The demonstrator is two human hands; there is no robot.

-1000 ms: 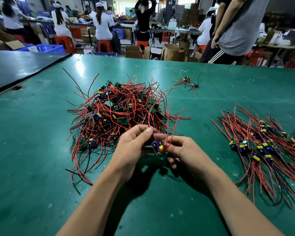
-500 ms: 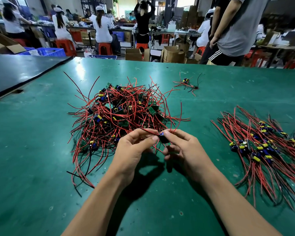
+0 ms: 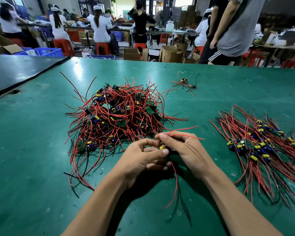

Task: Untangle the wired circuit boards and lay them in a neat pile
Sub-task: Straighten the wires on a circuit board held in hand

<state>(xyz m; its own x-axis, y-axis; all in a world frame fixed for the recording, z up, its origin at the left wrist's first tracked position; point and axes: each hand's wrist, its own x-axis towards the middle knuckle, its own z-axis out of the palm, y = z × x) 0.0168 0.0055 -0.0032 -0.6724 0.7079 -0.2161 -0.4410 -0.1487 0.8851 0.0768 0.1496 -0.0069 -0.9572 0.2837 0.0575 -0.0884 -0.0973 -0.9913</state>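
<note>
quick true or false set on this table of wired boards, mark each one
1. The left hand and the right hand hold one wired board between them. True.
2. A tangled heap lies ahead and to the left of the hands. True.
3. The neat pile sits on top of that heap. False: it lies apart, to the right of the hands.
4. The table is red. False: it is green; the wires are red.
5. A small bunch of wired boards lies alone near the far side. True.
</note>
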